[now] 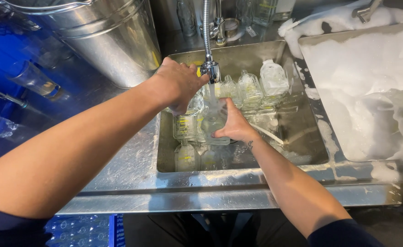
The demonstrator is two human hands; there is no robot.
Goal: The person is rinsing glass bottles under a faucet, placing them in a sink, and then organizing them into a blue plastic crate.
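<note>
My left hand (177,83) grips the metal spray head (210,69) of a flexible tap hose over a steel sink (302,142). Water streams down from it into a clear glass (212,122). My right hand (235,124) holds that glass upright just under the stream. Several clear glasses with yellow markings (186,126) lie in the sink around and below my hands, and more glasses (261,87) stand along the sink's far side.
A large steel bucket (105,36) stands at the back left. Blue racks with glasses (9,77) are on the left. To the right, a second basin (370,91) is full of white foam. Bottles (265,11) stand behind the tap.
</note>
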